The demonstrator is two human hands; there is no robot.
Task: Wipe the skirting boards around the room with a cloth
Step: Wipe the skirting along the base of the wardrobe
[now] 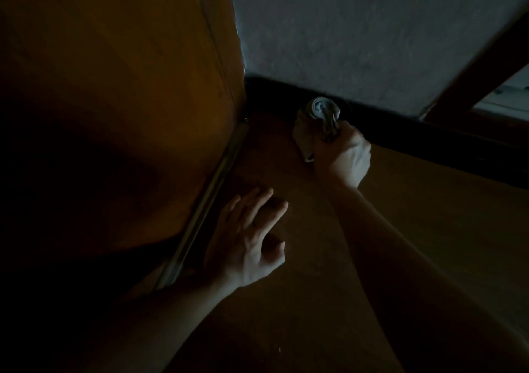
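Head view, very dim. Where is the cloth?

It is a grey cloth [315,123], bunched into a roll. The right hand [345,155] grips it in a closed fist, fingers curled round it. The rolled end points at the dark skirting board [400,126], close to the corner where a brown wooden panel [114,86] meets the pale wall [372,29]. It looks to be against the board, but the light is too poor to be sure.

And the other hand?

The left hand [249,241] holds nothing. Its fingers are straight and spread, low over the wooden floor [429,215], just beside the panel's bottom edge. It seems to be bracing the person.

Which step is this?

Most likely wiping this stretch of board, at its corner end.

What does the next move need?

Probably firm pressure of the cloth on the board's face and top edge, then a steady sweep to the right along it, away from the corner. The tight angle at the panel may need the cloth pushed in with the fingertips.
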